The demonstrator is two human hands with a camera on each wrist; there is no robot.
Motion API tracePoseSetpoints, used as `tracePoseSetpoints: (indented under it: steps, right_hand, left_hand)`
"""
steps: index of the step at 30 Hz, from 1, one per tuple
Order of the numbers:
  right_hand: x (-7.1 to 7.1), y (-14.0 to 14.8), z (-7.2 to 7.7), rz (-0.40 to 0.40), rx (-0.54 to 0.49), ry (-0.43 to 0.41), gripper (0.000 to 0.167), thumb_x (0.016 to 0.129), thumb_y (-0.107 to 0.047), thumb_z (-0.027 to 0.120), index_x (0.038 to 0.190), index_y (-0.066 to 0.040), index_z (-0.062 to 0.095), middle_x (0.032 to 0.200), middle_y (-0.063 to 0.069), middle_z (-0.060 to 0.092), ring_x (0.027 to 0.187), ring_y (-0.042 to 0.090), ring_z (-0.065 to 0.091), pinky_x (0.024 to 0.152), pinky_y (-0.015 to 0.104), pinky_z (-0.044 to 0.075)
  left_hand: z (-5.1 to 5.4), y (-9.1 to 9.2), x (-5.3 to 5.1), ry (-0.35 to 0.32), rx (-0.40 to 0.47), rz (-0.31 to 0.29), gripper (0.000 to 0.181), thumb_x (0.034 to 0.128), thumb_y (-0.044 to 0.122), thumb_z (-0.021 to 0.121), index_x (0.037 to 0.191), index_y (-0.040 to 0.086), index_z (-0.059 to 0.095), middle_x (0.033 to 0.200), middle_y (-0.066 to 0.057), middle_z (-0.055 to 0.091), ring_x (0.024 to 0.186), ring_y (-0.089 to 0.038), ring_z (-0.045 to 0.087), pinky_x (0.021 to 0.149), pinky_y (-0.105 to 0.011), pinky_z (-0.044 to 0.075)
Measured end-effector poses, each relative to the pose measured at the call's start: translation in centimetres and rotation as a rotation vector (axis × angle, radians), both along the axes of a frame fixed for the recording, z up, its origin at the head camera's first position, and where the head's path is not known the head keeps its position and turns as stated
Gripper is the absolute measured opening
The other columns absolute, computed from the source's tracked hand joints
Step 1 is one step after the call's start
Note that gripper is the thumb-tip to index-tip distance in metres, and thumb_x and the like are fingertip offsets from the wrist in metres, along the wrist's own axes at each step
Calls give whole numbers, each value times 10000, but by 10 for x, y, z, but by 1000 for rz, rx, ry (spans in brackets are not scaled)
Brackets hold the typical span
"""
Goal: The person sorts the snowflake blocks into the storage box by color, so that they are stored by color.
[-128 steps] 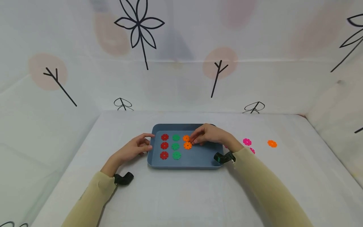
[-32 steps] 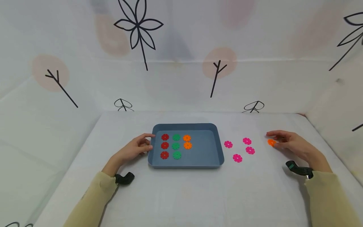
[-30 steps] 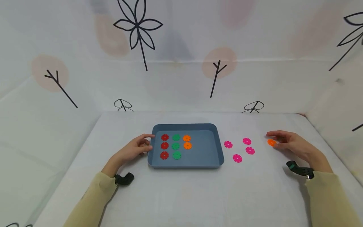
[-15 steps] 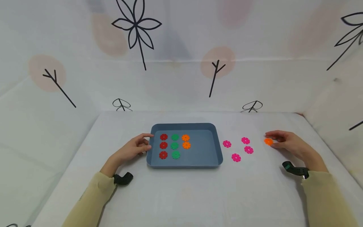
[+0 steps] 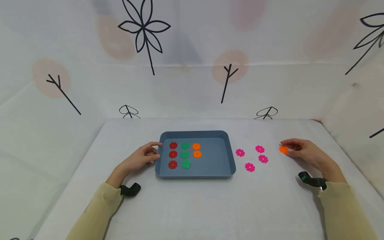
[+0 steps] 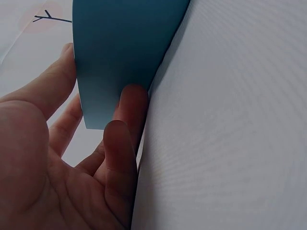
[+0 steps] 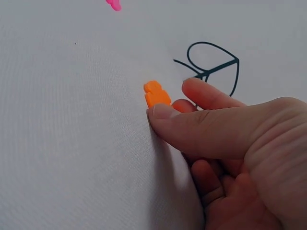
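Note:
My left hand [image 5: 141, 156] rests at the left end of a blue-grey tray [image 5: 204, 171], thumb and fingertips touching its rim and outer wall. In the left wrist view the tray's outer wall [image 6: 120, 43] stands beside the fingers. In the tray lie columns of notched plastic snowflake discs: red discs [image 5: 173, 154], green discs [image 5: 184, 155] and two orange discs [image 5: 197, 154]. Far to the right, my right hand [image 5: 310, 155] pinches another orange disc [image 7: 157, 94] between thumb and fingers, close to the tablecloth. The thumb covers part of that disc.
Several pink snowflake discs [image 5: 250, 167] lie loose on the white tablecloth [image 5: 192, 206] between the tray and my right hand. Printed white cloth [image 5: 186, 90] hangs behind the table and along both sides.
My right hand has left the orange discs in the tray, moved right and taken hold of the orange disc there, shifting it slightly left. My left hand has stayed at the tray.

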State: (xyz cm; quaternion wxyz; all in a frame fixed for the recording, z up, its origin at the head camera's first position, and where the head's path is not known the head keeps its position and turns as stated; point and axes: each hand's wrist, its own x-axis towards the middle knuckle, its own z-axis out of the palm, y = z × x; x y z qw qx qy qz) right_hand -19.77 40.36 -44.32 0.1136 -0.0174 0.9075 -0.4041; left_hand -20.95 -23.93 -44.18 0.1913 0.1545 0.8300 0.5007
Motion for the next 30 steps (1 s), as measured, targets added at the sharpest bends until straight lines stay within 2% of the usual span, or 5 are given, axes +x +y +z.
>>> tracePoseSetpoints:
  steps: [5, 14, 21, 24, 30]
  right_hand:
    - [1, 0, 2, -6, 6, -4, 509, 924, -81, 688, 1377, 60, 507, 1342, 268, 467, 1081, 295, 411, 763, 151, 465]
    - [-1, 1, 1, -3, 38, -1, 500, 922, -103, 704, 1367, 49, 532, 1277, 244, 475, 1047, 305, 397, 745, 170, 458]
    - [-1, 0, 2, -7, 65, -14, 459, 935, -125, 692, 1344, 41, 565, 1340, 269, 450, 1123, 380, 412, 753, 161, 459]
    - [-1, 0, 1, -7, 64, -19, 462, 936, -139, 693, 1342, 41, 564, 1350, 272, 441, 1147, 399, 408, 760, 161, 455]
    - [-1, 0, 0, -5, 60, -7, 464, 927, -117, 697, 1339, 48, 563, 1339, 274, 453, 1148, 397, 413, 759, 130, 435]
  left_hand:
    - [1, 1, -1, 3, 1, -6, 552, 962, 287, 680, 1454, 161, 464, 1092, -124, 579, 870, -287, 576, 748, -341, 511]
    - [2, 1, 1, 6, 15, -9, 543, 959, 267, 683, 1445, 154, 468, 1081, -130, 580, 852, -282, 561, 718, -323, 479]
    - [2, 1, 2, 3, 15, -2, 526, 978, 216, 657, 1456, 133, 453, 1081, -122, 578, 846, -279, 553, 711, -315, 472]
    - [5, 4, 4, 0, 9, 1, 516, 987, 184, 642, 1458, 105, 447, 1080, -127, 575, 850, -294, 550, 714, -318, 470]
    - [19, 9, 11, 1, -5, -3, 516, 985, 171, 642, 1448, 55, 446, 1071, -147, 567, 860, -323, 548, 733, -328, 472]
